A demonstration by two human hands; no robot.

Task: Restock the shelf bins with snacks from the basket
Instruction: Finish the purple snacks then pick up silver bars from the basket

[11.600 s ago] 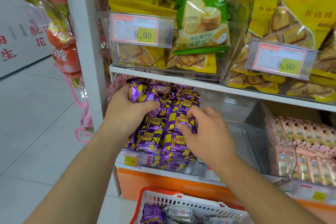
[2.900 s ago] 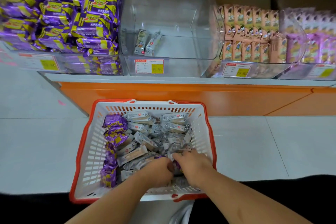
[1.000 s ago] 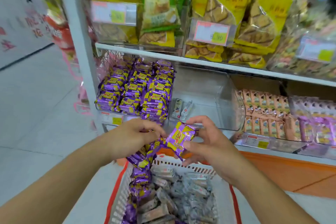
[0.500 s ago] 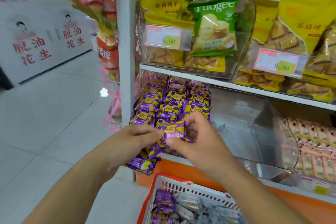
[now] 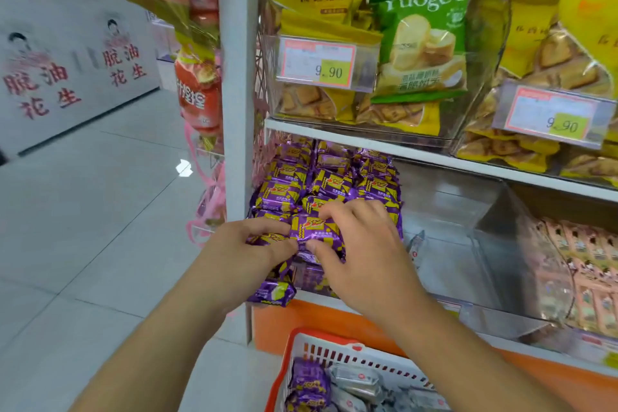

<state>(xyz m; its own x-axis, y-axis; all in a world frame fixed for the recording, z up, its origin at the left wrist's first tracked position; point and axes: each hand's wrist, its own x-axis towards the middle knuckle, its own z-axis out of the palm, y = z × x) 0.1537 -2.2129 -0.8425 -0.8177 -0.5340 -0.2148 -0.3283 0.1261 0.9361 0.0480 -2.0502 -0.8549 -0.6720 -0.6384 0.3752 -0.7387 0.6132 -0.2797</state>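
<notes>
While the right hand [image 5: 361, 254] pinches a small purple-and-yellow foil snack pack [image 5: 316, 231] atop the full clear plastic bin [image 5: 326, 278] w/ left hand [image 5: 247, 254] gripping more, packs prob light, crinkly, slippery, so hold by the edges, not the crushable middle

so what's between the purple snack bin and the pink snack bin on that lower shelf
In the head view, a clear bin stands between them, nearly bare: only a couple of silver packets lie near its left wall, next to the purple snacks; the pink snacks are at right.

A white wall board with red Chinese lettering [image 5: 72, 77] stands at the far left beside the pale grey tiled floor [image 5: 83, 227]. Red snack bags [image 5: 197, 90] hang on the white upright post [image 5: 237, 77], with pink ribbon [image 5: 209, 197] below them.
</notes>
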